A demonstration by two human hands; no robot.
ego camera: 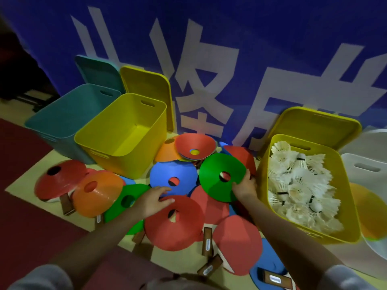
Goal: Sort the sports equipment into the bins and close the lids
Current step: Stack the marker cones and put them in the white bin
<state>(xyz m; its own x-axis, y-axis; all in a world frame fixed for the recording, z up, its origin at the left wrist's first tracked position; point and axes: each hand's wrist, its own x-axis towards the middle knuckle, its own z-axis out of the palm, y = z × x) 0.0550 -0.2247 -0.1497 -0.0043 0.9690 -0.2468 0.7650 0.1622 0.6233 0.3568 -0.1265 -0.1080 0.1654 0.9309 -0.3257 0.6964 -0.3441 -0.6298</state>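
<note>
Several flat marker cones in red, orange, blue and green lie piled on the floor, mixed with table tennis paddles with wooden handles point(207, 241). My right hand point(244, 186) grips the edge of a green cone point(217, 174), lifted and tilted above the pile. My left hand point(155, 200) rests on the rim of a red cone point(173, 225), fingers reaching toward a blue cone point(167, 174). An empty yellow bin point(125, 130) and an empty teal bin point(69, 116) stand at the left. A yellow bin point(343, 233) on the right is full of white shuttlecocks point(299, 185).
A teal lid point(96, 72) and a yellow lid point(146, 86) lean on the blue banner wall behind the left bins. Another yellow lid point(314, 122) leans behind the shuttlecock bin. A white bin point(364, 168) holding an orange cone stands at the far right. Dark red mat at the left.
</note>
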